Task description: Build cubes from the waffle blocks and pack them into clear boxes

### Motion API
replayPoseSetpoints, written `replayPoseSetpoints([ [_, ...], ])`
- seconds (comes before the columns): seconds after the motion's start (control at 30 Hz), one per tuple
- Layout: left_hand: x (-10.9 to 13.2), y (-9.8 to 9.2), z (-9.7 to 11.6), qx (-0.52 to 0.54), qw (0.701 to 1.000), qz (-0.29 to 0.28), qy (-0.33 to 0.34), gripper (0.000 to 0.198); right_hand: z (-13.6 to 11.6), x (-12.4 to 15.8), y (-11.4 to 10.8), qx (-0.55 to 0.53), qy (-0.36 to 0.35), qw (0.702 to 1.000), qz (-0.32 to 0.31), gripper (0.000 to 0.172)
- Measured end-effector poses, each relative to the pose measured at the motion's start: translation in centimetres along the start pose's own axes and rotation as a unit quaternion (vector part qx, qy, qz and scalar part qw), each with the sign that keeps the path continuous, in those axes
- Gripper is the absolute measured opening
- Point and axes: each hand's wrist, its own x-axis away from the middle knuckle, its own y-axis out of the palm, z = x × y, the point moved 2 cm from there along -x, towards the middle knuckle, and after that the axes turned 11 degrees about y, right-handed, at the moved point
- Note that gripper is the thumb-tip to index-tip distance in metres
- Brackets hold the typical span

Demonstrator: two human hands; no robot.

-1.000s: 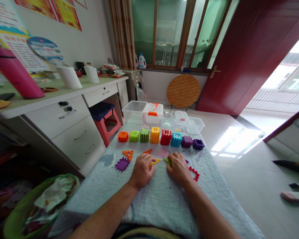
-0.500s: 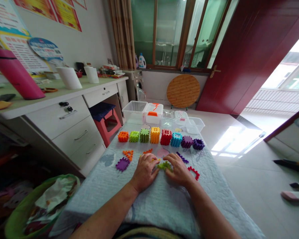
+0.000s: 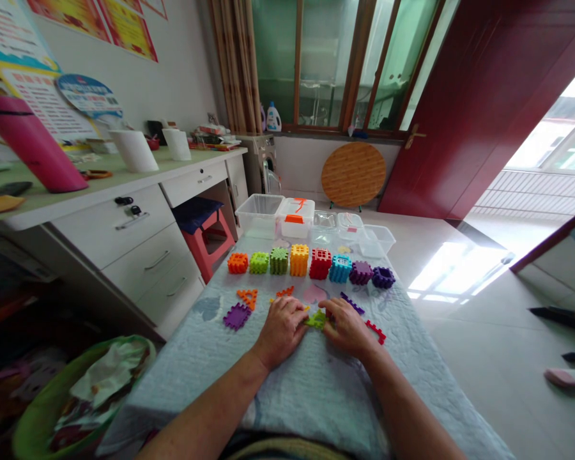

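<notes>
A lime-green notched plastic building tile (image 3: 316, 319) lies low over the cloth between my hands. My left hand (image 3: 282, 326) has bent fingers, with its fingertips and thumb at the tile's left edge. Bits of yellow plastic (image 3: 307, 308) peek out beside its fingers, mostly covered. My right hand (image 3: 345, 327) is curled, gripping the tile's right side with thumb and fingers. Left of my hands lie an orange triangle frame (image 3: 248, 298) and a purple square tile (image 3: 237, 315). Close to my right hand are a dark purple strip (image 3: 353, 303) and a partly hidden red frame (image 3: 376, 331).
Several block cubes in different colours form a row beyond my hands, among them a yellow one (image 3: 299, 260) and a red one (image 3: 321, 264). Clear plastic boxes (image 3: 259, 214) stand at the table's far end. A green basket (image 3: 33, 409) sits on the floor at left.
My right hand has curled in more around the green tile and hides more of the red frame. My left hand stays nearly in place. The view has shifted very slightly.
</notes>
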Motion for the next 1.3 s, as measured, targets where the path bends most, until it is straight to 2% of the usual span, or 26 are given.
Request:
replayPoseSetpoints([
  [0.37,-0.4,-0.1,0.1,-0.011,1.0,-0.008,0.007,0.008,0.0,0.0,0.0,-0.026,0.0,0.999,0.022,0.032],
  [0.53,-0.1,-0.8,0.5,-0.005,1.0,0.018,0.015,0.006,0.8,-0.2,-0.5,-0.075,0.017,0.991,0.109,0.03],
  [0.67,0.0,-2.4,0.1,-0.024,0.998,0.057,0.015,0.01,1.2,-0.2,-1.2,-0.107,0.039,0.978,0.174,0.023],
  [0.77,-0.1,-3.9,-1.3,-0.065,0.994,0.092,-0.007,0.01,1.3,-0.2,-1.3,-0.115,0.04,0.974,0.19,0.022],
  [0.9,-0.5,-6.5,-4.3,-0.13,0.983,0.118,-0.047,0.01,1.2,-0.2,-1.2,-0.108,0.037,0.976,0.185,0.022],
  [1.07,-0.8,-9.4,-8.5,-0.216,0.958,0.128,-0.138,0.013,1.1,-0.2,-1.2,-0.106,0.038,0.977,0.182,0.022],
  [1.17,-1.4,-10.3,-10.5,-0.26,0.939,0.115,-0.193,0.014,1.1,-0.2,-1.1,-0.1,0.037,0.978,0.176,0.022],
  [1.3,-2.7,-10.2,-11.9,-0.29,0.926,0.079,-0.227,0.014,1.2,-0.2,-1.0,-0.098,0.036,0.979,0.178,0.022],
])
